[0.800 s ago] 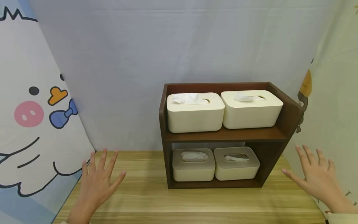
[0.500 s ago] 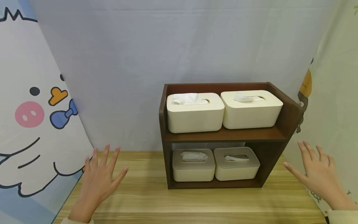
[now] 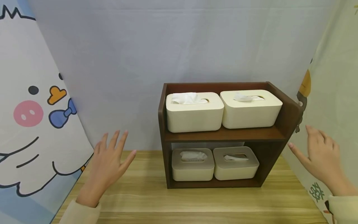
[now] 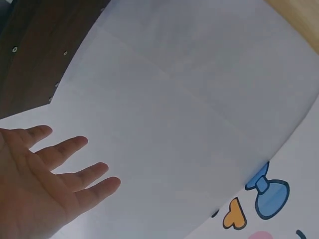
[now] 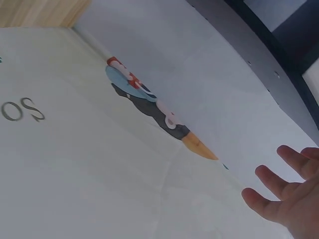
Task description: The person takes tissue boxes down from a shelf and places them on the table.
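A dark brown two-tier wooden shelf point(image 3: 227, 135) stands on the table. On its upper tier sit two cream tissue boxes, a left one point(image 3: 194, 119) and a right one point(image 3: 251, 116), each with white tissue at its slot. Two more with grey-beige lids, a left one point(image 3: 193, 172) and a right one point(image 3: 237, 171), fill the lower tier. My left hand point(image 3: 107, 166) hovers left of the shelf, fingers spread, holding nothing. To the shelf's right my right hand point(image 3: 321, 155) is raised with fingers slightly bent, also holding nothing.
The wood-grain table point(image 3: 190, 205) runs under the shelf. Behind it hangs a pale grey cloth point(image 3: 117, 62). A cartoon-printed panel point(image 3: 28, 68) borders the left side, and a cream printed cloth point(image 3: 338, 102) the right.
Both hands have risen and moved forward. The left has also shifted right, closer to the shelf, and its sleeve has come into view. The shelf and boxes stay put.
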The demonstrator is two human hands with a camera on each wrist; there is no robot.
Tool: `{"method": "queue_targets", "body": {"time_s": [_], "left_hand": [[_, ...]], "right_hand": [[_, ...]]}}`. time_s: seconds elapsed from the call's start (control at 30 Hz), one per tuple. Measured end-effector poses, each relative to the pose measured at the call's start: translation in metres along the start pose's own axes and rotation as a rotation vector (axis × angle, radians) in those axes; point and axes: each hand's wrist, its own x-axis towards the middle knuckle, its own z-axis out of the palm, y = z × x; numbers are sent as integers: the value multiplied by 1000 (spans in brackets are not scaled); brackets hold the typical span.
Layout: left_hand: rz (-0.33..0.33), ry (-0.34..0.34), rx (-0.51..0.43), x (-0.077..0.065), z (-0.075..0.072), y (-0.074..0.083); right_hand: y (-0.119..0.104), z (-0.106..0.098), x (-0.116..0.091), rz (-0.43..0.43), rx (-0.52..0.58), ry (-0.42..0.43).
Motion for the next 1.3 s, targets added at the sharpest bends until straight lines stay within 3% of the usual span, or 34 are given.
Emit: {"method": "queue_targets", "body": {"time_s": [0.3,0.6,0.9,1.3], "left_hand": [[52,49,-43,28,-13,21],[65,26,-89,50,-21,47],[168,136,-198,64,-12,66],[182,202,-191,74,0,78]], "right_hand": [[-6,-17,27,-12,-8,50],[-11,-23,49,-22,-2,38],[-14,-21,61,-29,-7,23],[-15,-17,72,-64,6,70]]}}
